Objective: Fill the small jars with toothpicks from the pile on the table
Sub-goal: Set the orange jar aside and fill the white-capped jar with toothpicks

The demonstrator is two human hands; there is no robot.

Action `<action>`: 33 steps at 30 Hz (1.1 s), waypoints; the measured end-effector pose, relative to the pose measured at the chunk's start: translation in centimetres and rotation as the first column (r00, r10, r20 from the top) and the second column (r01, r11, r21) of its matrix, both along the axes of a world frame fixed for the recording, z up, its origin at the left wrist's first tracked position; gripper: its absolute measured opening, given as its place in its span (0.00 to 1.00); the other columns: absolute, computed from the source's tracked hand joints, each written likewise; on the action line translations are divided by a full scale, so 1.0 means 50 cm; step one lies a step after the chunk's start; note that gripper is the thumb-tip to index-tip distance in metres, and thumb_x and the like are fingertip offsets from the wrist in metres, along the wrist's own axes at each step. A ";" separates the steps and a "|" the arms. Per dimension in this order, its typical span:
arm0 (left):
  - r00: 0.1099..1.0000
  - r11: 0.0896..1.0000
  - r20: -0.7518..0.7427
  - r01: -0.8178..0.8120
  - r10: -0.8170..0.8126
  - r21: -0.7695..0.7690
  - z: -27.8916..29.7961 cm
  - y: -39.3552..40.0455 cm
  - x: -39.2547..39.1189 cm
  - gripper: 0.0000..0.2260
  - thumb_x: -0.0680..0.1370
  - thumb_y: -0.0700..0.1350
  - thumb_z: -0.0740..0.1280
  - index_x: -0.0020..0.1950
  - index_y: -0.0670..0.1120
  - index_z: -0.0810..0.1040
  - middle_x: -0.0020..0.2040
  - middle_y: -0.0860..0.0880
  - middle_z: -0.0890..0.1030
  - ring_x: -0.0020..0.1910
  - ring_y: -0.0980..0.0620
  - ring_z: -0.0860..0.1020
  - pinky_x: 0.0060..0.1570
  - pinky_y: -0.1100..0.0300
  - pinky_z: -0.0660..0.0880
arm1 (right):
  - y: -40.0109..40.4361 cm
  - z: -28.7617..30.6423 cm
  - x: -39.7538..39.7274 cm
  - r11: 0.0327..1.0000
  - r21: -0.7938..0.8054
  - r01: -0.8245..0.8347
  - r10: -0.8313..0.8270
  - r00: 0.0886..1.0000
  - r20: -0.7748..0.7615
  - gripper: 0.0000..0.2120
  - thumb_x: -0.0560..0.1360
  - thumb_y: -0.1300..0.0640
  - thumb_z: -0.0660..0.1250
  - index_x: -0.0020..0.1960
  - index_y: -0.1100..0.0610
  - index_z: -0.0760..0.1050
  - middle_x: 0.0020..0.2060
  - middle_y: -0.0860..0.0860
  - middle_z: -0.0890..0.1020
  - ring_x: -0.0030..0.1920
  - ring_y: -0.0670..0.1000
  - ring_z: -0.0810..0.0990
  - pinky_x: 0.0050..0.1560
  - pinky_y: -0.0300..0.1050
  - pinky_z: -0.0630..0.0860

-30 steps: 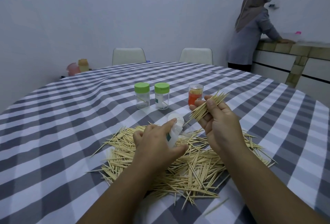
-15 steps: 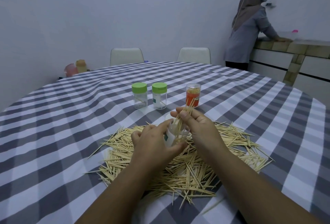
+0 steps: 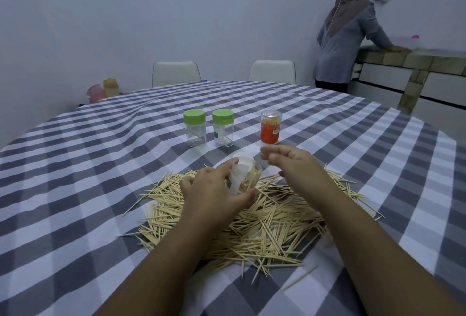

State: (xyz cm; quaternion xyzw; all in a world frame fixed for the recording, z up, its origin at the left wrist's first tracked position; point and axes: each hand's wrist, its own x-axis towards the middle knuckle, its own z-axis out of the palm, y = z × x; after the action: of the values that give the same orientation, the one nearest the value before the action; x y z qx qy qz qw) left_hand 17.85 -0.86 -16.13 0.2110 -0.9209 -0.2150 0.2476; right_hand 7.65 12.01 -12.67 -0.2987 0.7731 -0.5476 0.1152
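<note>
So the clear jar (image 3: 243,177) is sitting in the left hand (image 3: 214,189), held just above the far edge of the toothpick pile (image 3: 252,222), roughly dead centre of the table. It's tilting, open mouth pointing up and away toward about 1 o'clock, so its long axis is running from the palm at 7 o'clock up to the rim at 1. A bunch of toothpicks is already sticking inside it, lying along that same axis. The left fingers and thumb are wrapping round the jar body, thumb underneath on the near side.

The right hand (image 3: 292,164) is hovering just right of the jar mouth, at about 2 o'clock from it, not touching it. Its fingers are hanging loosely curled with nothing in them, knuckles up, forearm coming in from 5 o'clock.

Room-wise, there's bare checked tablecloth (image 3: 100,189) all along 9 o'clock of the pile and a strip of it between the hands and the jars further out. At 12 o'clock two green-lidded jars (image 3: 208,128) are standing upright side by side, nearly empty, and an orange-labelled jar (image 3: 270,126) is standing at 1 o'clock, well apart from the hand. One stray toothpick (image 3: 300,278) is lying at 5 o'clock off the pile.

Way back, two white chairs (image 3: 176,73) are lining the far table edge, and a person (image 3: 350,33) is leaning on a counter at 2 o'clock.
</note>
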 end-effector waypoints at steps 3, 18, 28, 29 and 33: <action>1.000 1.000 -0.008 -0.018 0.018 0.009 0.000 -0.003 0.000 0.33 0.71 0.66 0.66 0.73 0.61 0.61 0.63 0.53 0.73 0.66 0.54 0.64 0.54 0.58 0.50 | 0.011 -0.011 -0.011 0.896 0.443 -0.023 0.105 0.981 -0.162 0.22 0.78 0.62 0.58 0.69 0.48 0.70 0.67 0.49 0.72 0.59 0.48 0.73 0.51 0.40 0.72; 1.000 0.999 0.005 -0.028 0.027 0.033 0.004 -0.003 0.003 0.33 0.71 0.66 0.66 0.73 0.61 0.61 0.64 0.52 0.73 0.67 0.53 0.64 0.60 0.55 0.52 | 0.037 -0.004 -0.031 0.714 0.700 0.019 0.218 0.944 -0.248 0.28 0.77 0.63 0.56 0.73 0.42 0.62 0.72 0.47 0.67 0.71 0.52 0.65 0.68 0.46 0.64; 0.998 0.999 0.041 0.036 -0.037 0.016 0.003 0.006 0.003 0.33 0.71 0.66 0.66 0.73 0.60 0.62 0.66 0.52 0.72 0.68 0.54 0.62 0.60 0.56 0.52 | 0.078 -0.006 -0.065 0.585 0.807 0.079 0.228 0.939 -0.257 0.23 0.75 0.66 0.55 0.68 0.52 0.69 0.64 0.52 0.74 0.60 0.53 0.73 0.57 0.43 0.70; 0.998 0.999 0.042 0.036 -0.037 0.016 0.003 0.007 0.003 0.33 0.70 0.66 0.66 0.73 0.60 0.62 0.66 0.52 0.72 0.68 0.54 0.62 0.60 0.56 0.52 | 0.076 -0.008 -0.065 0.580 0.809 0.097 0.221 0.937 -0.271 0.23 0.75 0.66 0.55 0.67 0.54 0.69 0.63 0.54 0.74 0.60 0.54 0.73 0.57 0.44 0.70; 0.997 0.999 0.060 0.038 -0.039 0.008 0.003 0.007 0.002 0.33 0.71 0.66 0.66 0.74 0.60 0.61 0.66 0.52 0.71 0.68 0.54 0.62 0.62 0.55 0.53 | 0.062 -0.018 -0.067 0.565 0.801 0.198 0.184 0.916 -0.356 0.20 0.75 0.67 0.55 0.64 0.57 0.73 0.60 0.56 0.76 0.57 0.56 0.75 0.52 0.43 0.72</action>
State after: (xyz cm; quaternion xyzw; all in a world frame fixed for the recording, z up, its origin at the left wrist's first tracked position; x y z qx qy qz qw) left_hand 17.96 -0.50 -16.00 0.2003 -0.9311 -0.2163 0.2150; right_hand 4.30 15.12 -13.59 -0.3122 0.9455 -0.0502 0.0781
